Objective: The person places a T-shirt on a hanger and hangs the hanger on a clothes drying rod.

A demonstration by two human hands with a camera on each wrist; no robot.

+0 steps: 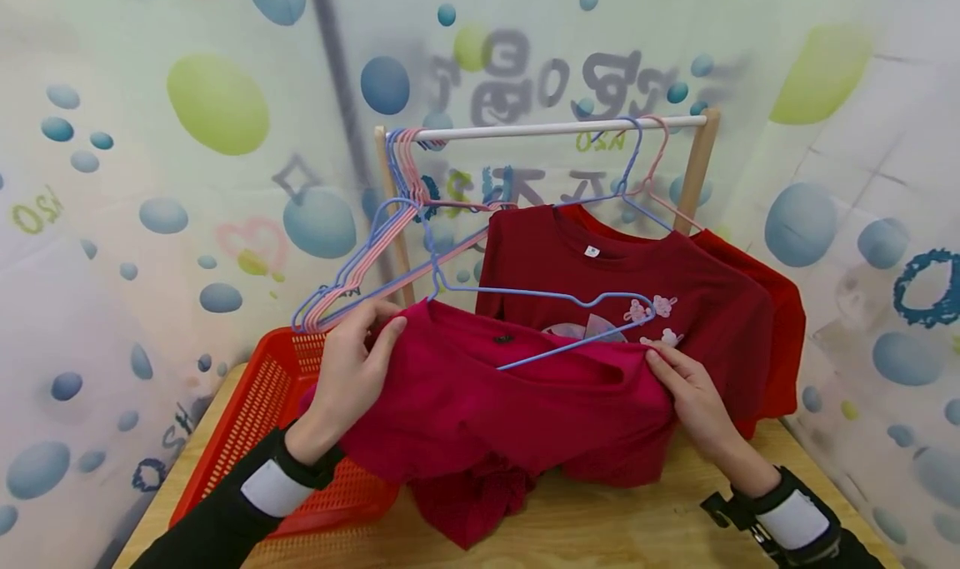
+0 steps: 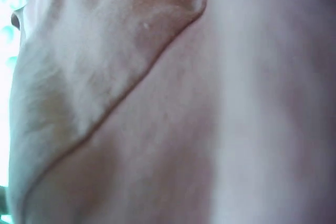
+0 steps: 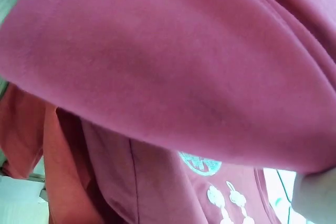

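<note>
A magenta-pink shirt (image 1: 510, 419) is stretched between my two hands in the head view. My left hand (image 1: 348, 377) pinches its left shoulder, thumb on top. My right hand (image 1: 693, 390) pinches the fabric at the other shoulder. A blue hanger (image 1: 510, 290) sits partly in the neck opening; its left arm enters the shirt, while its right end sticks out above the neckline. Pink fabric (image 3: 173, 72) fills most of the right wrist view. In the left wrist view only blurred skin of the left hand (image 2: 131, 93) shows.
A rack (image 1: 517, 131) stands behind, with a dark red shirt (image 1: 697, 327) and a red garment (image 1: 783, 336) hanging at its right. Several pink and blue hangers (image 1: 360, 261) bunch at its left. A red basket (image 1: 247, 419) sits on the wooden table (image 1: 600, 527).
</note>
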